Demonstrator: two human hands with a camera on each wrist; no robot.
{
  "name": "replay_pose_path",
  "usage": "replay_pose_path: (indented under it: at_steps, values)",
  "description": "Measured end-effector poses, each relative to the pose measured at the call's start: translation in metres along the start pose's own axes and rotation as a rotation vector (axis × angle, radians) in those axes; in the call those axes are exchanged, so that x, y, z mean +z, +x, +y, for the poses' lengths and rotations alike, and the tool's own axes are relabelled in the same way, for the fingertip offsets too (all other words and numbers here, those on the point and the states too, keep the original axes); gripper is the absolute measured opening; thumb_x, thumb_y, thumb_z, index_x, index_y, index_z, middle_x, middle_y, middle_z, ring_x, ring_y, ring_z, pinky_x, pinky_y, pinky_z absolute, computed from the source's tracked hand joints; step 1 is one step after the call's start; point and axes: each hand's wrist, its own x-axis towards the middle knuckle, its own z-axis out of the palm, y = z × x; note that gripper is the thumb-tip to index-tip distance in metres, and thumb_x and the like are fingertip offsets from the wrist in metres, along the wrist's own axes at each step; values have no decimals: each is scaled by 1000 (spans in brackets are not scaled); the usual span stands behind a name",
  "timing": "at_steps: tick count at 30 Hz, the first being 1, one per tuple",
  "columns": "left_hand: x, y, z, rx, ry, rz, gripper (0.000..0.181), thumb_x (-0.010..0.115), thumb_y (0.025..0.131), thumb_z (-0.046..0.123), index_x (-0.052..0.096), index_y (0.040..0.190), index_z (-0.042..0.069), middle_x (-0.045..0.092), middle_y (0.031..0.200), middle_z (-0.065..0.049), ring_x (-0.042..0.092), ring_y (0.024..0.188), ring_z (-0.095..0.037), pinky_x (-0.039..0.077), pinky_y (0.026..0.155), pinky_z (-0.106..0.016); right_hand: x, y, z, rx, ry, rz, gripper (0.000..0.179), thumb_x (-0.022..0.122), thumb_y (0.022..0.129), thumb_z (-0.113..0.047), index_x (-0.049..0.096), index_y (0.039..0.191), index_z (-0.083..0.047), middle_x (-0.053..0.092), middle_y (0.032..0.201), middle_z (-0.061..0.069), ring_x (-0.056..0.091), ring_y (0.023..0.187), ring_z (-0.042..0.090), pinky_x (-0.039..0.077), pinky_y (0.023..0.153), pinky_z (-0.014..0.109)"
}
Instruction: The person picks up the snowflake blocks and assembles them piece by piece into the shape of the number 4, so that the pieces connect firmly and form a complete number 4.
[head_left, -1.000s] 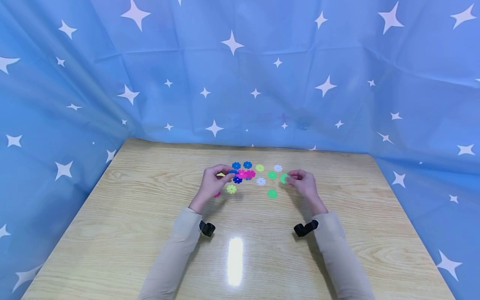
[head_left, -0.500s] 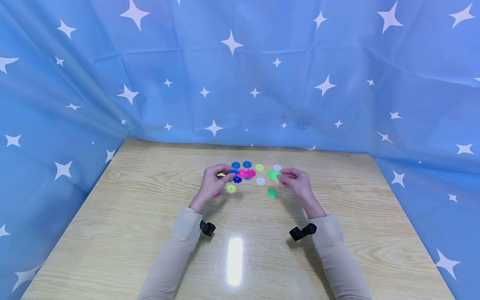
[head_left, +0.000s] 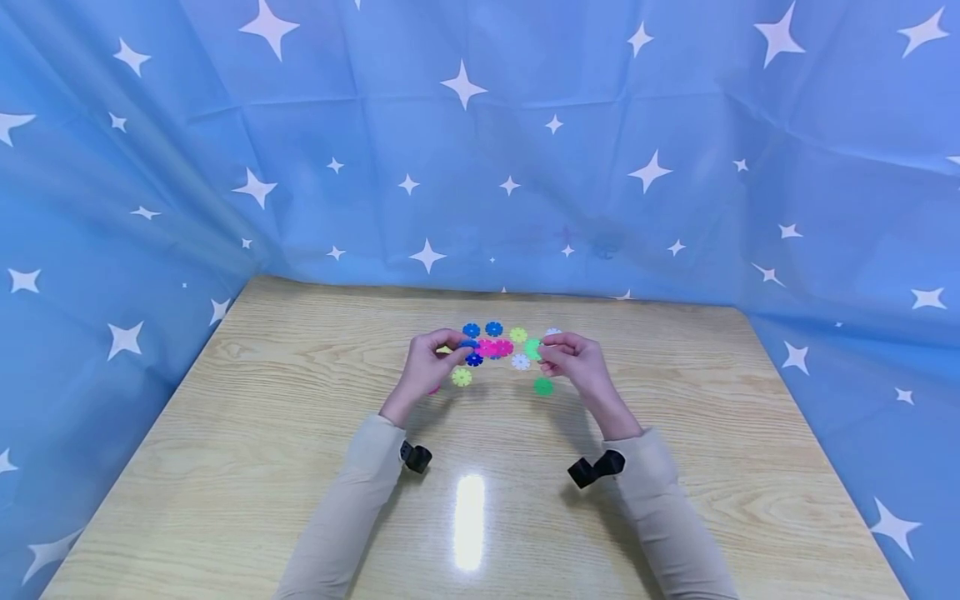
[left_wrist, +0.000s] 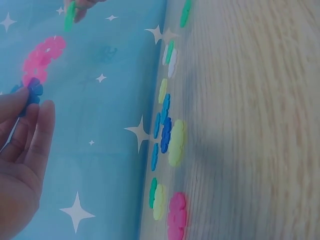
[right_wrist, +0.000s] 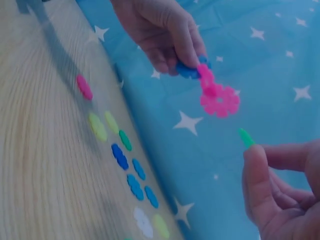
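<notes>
My left hand [head_left: 424,367] pinches a blue flower-shaped disc [right_wrist: 186,70] between thumb and fingers, above the table. Two pink flower discs [right_wrist: 220,101] are joined to it in a chain pointing toward the right hand. My right hand [head_left: 583,367] pinches a green flower disc [head_left: 532,348] by its edge. In the right wrist view that green disc appears nearly edge-on, a short gap away from the outer pink disc. The left thumb and fingers cover part of the blue disc.
On the wooden table [head_left: 262,467], several loose discs lie below the hands: a dark blue disc [head_left: 474,359], a yellow disc [head_left: 462,377], a white disc [head_left: 521,362] and a green one [head_left: 543,387] among them. A blue star-patterned curtain [head_left: 480,167] stands behind the table.
My right hand has moved left with the green disc, bringing it closer to the pink discs. The left hand and its chain have stayed almost still.
</notes>
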Motion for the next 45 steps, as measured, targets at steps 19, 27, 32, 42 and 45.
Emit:
replay_pose_path:
  at_steps: [19,27,32,42,45]
  values:
    - [2,-1,-3,-8,29,5,9,61,87,-5,65,93,-11,62,85,-25,61,80,-46,58,69,-30,19,-1,0,30,76,-14,25,59,90,-1,53,108,16,65,69,0,63,60,8,56,59,20]
    - [4,6,-35,-36,29,30,11,65,87,0,68,92,-8,66,88,-22,65,77,-38,58,69,-41,24,0,-1,42,103,6,12,58,89,3,55,99,10,63,68,1,62,58,9,56,58,20]
    - [4,7,-43,-28,38,64,10,66,86,2,70,93,-4,66,83,-16,66,74,-35,56,66,-51,26,2,-2,35,98,16,12,59,89,4,56,96,12,62,67,3,62,56,10,56,58,21]
    - [2,6,-38,27,39,79,7,66,85,0,70,90,-5,65,79,-16,66,70,-39,55,51,-41,27,3,-7,50,102,9,14,59,88,5,55,97,16,60,65,4,60,54,10,56,56,21]
    - [2,7,-37,37,43,90,7,67,86,1,70,89,-4,65,78,-15,66,69,-38,55,49,-37,26,4,-7,67,103,-3,17,61,88,2,55,96,15,61,65,4,60,54,10,56,56,21]
